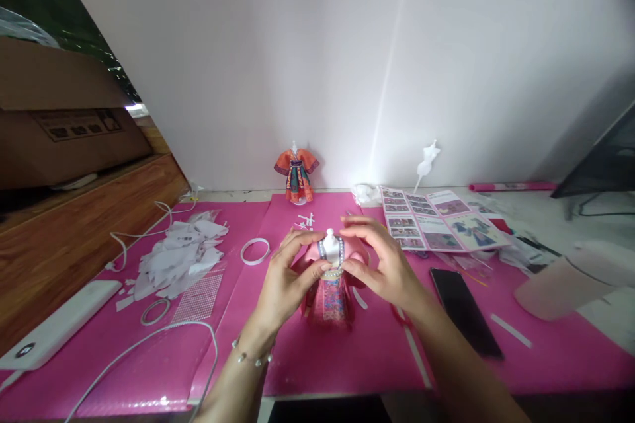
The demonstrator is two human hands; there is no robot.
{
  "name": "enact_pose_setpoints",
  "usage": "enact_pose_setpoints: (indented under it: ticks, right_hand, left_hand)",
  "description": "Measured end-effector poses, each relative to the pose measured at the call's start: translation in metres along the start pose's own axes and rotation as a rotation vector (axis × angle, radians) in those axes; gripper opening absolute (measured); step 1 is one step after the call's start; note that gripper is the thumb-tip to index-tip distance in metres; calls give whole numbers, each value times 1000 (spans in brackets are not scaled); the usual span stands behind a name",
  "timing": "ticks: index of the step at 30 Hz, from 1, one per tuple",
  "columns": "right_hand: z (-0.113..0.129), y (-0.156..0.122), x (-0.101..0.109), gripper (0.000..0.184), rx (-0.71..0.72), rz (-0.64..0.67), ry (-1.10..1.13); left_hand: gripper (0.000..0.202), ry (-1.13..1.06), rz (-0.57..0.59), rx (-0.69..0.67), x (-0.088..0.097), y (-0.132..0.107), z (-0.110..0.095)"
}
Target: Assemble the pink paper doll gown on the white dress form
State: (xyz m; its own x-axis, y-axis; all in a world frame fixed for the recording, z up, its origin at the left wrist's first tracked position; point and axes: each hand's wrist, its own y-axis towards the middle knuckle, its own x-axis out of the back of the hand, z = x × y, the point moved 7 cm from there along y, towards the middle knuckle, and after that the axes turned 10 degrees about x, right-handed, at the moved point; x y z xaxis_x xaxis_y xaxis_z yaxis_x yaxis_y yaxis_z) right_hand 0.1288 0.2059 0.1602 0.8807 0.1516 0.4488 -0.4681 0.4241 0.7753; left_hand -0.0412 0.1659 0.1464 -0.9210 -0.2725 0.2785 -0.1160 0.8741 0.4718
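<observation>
A small white mannequin in a pink paper dress (331, 291) stands on the pink mat (357, 350) in front of me. My left hand (288, 274) curls round its left side, thumb and fingers pinching at the waist. My right hand (380, 261) grips the right shoulder and waist, fingers bent over the pink sleeve. Both hands are closed on the figure. A pearl bracelet (251, 357) sits on my left wrist.
A finished orange-dressed figure (296, 175) and a bare white mannequin (427, 162) stand by the wall. An instruction leaflet (436, 218), a black phone (464, 310), paper scraps (176, 254), tape rings (254, 251), a white power bank (54, 330) with cable and a cardboard box (64, 119) surround me.
</observation>
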Motion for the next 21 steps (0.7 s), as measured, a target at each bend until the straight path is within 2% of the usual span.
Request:
enact_pose_setpoints:
  ticks: [7,13,18,21]
  right_hand:
    - [2,-1,-2,28,76,9,-132]
    - [1,1,1,41,17,-19,13]
    - [-5,4,-7,51,-16,85,71]
    - [-9,5,-12,51,-24,145,98]
  left_hand:
    - [29,49,3,-17,0,-1,-1]
    - [41,-89,23,38,0,-1,3]
    - [54,-150,85,68,-2,0,7]
    - [52,-118,110,91,-4,0,11]
